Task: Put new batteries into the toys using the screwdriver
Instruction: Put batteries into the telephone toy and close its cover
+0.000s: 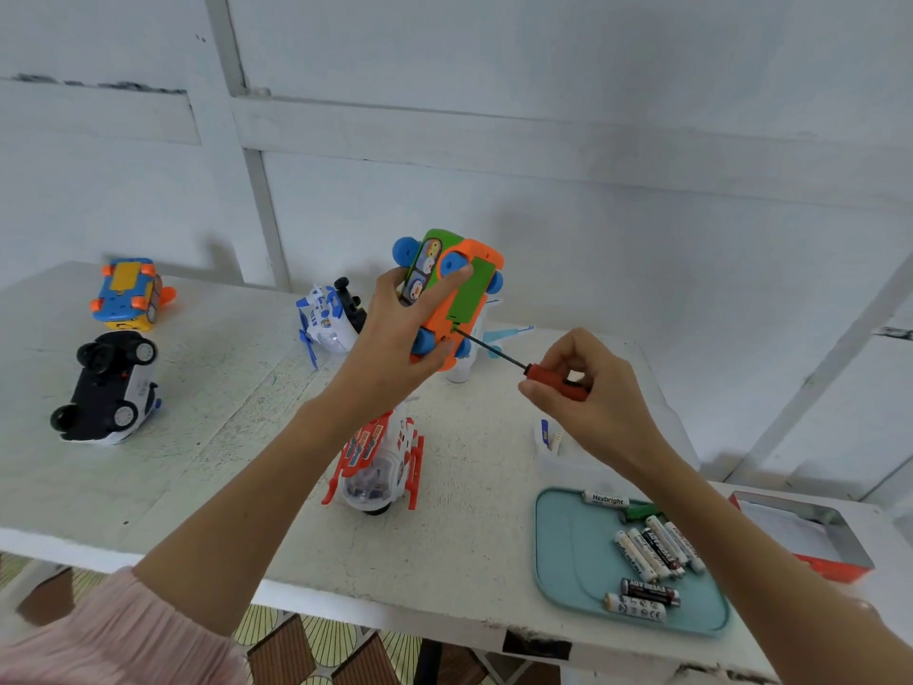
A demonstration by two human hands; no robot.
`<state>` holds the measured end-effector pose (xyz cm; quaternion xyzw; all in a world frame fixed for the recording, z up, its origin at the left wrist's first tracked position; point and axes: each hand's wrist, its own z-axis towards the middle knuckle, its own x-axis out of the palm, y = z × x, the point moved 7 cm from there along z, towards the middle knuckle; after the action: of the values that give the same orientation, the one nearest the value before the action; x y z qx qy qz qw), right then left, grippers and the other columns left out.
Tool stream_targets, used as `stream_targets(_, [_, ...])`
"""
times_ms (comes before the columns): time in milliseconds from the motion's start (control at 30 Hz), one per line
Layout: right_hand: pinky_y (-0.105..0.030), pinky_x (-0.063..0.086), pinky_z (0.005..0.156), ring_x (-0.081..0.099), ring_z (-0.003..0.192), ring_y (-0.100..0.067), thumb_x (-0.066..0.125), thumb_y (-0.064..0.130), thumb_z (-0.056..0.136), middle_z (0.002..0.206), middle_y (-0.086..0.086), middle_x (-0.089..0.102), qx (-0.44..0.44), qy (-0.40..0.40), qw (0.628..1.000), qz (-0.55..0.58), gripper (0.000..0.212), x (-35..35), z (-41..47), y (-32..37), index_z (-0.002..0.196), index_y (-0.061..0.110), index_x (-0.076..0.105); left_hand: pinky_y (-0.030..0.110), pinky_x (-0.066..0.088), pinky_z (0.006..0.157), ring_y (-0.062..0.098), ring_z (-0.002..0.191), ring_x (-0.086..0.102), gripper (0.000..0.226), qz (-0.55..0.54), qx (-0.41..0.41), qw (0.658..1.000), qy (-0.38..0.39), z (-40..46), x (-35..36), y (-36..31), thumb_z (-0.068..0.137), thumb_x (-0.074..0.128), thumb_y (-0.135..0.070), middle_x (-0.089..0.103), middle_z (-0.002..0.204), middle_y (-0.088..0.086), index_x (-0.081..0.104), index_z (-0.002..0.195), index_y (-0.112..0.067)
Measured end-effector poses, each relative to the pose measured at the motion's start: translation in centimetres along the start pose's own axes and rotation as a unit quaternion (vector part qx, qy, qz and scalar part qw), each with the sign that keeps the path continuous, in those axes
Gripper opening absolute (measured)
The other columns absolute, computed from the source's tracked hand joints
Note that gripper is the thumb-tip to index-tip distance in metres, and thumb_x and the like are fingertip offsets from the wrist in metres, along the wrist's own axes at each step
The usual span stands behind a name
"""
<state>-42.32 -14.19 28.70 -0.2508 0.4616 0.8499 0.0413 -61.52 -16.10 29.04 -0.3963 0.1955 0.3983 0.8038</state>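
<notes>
Counting five toys [447, 299]; nine batteries [652, 553]

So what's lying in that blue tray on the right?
The teal tray holds loose batteries: white ones, black ones, one labelled Heybright, and something green I cannot identify. The person's right forearm covers the tray's far right corner, so more may lie hidden there.
</notes>
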Motion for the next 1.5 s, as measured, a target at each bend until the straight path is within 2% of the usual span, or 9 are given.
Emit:
stream_targets(167, [-0.018, 0.031, 0.046, 0.034, 0.040, -0.006, 0.047, 0.028, 0.095, 0.045, 0.004, 0.045, 0.078, 0.049, 0.995, -0.026, 0.037, 0.0, 0.8, -1.1, 0.068, 0.012, 0.066, 0.024, 0.036, 0.096, 0.014, 0.118, 0.028, 0.064, -0.009, 0.003, 1.000, 0.005, 0.4, 0.0, -0.5, 0.090, 0.062, -0.015, 0.019, 0.143, 0.015, 0.024, 0.130, -0.048])
stream_targets(333, [-0.009, 0.037, 0.052, 0.046, 0.051, 0.000, 0.069, 0.013, 0.081, 0.066, 0.001, 0.054, 0.031, 0.032, 0.999, -0.030, 0.006, -1.0, 1.1, 0.0, 0.080, 0.009, 0.065, 0.021, 0.035, 0.095, 0.015, 0.117, 0.030, 0.064, -0.008, 0.001, 1.000, 0.004, 0.4, -0.2, -0.4, 0.090, 0.063, -0.017, 0.021, 0.142, 0.015, 0.024, 0.132, -0.047])
stream_targets(433, [-0.008, 0.038, 0.053, 0.047, 0.054, 0.000, 0.075, 0.009, 0.074, 0.070, 0.003, 0.048, -0.006, 0.008, 0.999, -0.035, 0.018, -1.4, 1.0, 0.5, 0.083, 0.011, 0.060, 0.021, 0.036, 0.094, 0.014, 0.117, 0.030, 0.065, -0.012, 0.001, 1.000, 0.007, 0.4, -0.3, -0.6, 0.090, 0.062, -0.016, 0.020, 0.142, 0.015, 0.023, 0.130, -0.049])
stream_targets(600, [-0.007, 0.035, 0.046, 0.045, 0.037, -0.001, 0.048, 0.032, 0.094, 0.054, -0.002, 0.062, 0.057, 0.032, 0.997, -0.037, 0.039, -0.9, 0.9, 0.5, 0.073, 0.007, 0.069, 0.022, 0.034, 0.095, 0.020, 0.121, 0.033, 0.064, -0.005, 0.010, 1.000, -0.004, 0.7, -0.6, -0.9, 0.090, 0.063, -0.018, 0.021, 0.142, 0.015, 0.025, 0.132, -0.048])
stream_targets(833, [-0.010, 0.044, 0.057, 0.059, 0.065, -0.010, 0.077, 0.012, 0.073, 0.075, 0.003, 0.059, 0.022, 0.021, 0.999, -0.019, 0.023, -1.4, 1.0, 0.6, 0.079, 0.019, 0.056, 0.027, 0.037, 0.096, 0.026, 0.124, 0.035, 0.066, 0.009, 0.010, 1.000, 0.005, 0.5, -0.2, -0.7, 0.090, 0.063, -0.018, 0.021, 0.142, 0.016, 0.024, 0.134, -0.047])
stream_targets(1000, [-0.008, 0.041, 0.054, 0.061, 0.052, -0.005, 0.053, 0.035, 0.089, 0.050, 0.013, 0.060, 0.040, 0.039, 0.997, -0.051, 0.028, -1.0, 0.9, 0.3, 0.096, 0.010, 0.064, 0.023, 0.037, 0.093, 0.017, 0.118, 0.033, 0.071, -0.009, 0.019, 1.000, 0.002, 0.3, 0.0, -0.7, 0.090, 0.063, -0.021, 0.021, 0.142, 0.013, 0.019, 0.129, -0.062])
stream_targets(1100, [-0.017, 0.044, 0.057, 0.063, 0.058, -0.017, 0.062, 0.023, 0.086, 0.052, 0.011, 0.058, 0.012, 0.004, 0.998, -0.061, 0.010, -1.7, 0.9, 0.5, 0.091, 0.014, 0.063, 0.025, 0.035, 0.095, 0.021, 0.119, 0.035, 0.072, -0.010, 0.014, 1.000, 0.009, 0.3, 0.3, -0.6, 0.090, 0.062, -0.021, 0.021, 0.141, 0.013, 0.021, 0.130, -0.065])
stream_targets(1233, [-0.032, 0.049, 0.064, 0.058, 0.069, -0.020, 0.080, 0.021, 0.068, 0.071, 0.007, 0.049, 0.022, -0.004, 0.996, -0.086, 0.036, -2.0, 1.0, 0.3, 0.093, 0.019, 0.055, 0.029, 0.038, 0.097, 0.025, 0.119, 0.038, 0.066, -0.016, 0.007, 1.000, 0.022, 0.2, 0.6, -0.4, 0.086, 0.058, -0.032, 0.021, 0.141, 0.013, 0.019, 0.132, -0.058])
stream_targets(1500, [-0.035, 0.054, 0.068, 0.065, 0.064, -0.018, 0.056, 0.023, 0.090, 0.063, 0.004, 0.065, -0.009, -0.002, 0.992, -0.124, 0.013, -2.3, 0.8, 0.7, 0.089, 0.016, 0.067, 0.028, 0.037, 0.097, 0.021, 0.118, 0.036, 0.078, -0.022, 0.021, 0.999, 0.025, 0.3, 1.2, -0.6, 0.090, 0.063, -0.020, 0.020, 0.141, 0.010, 0.014, 0.126, -0.069])
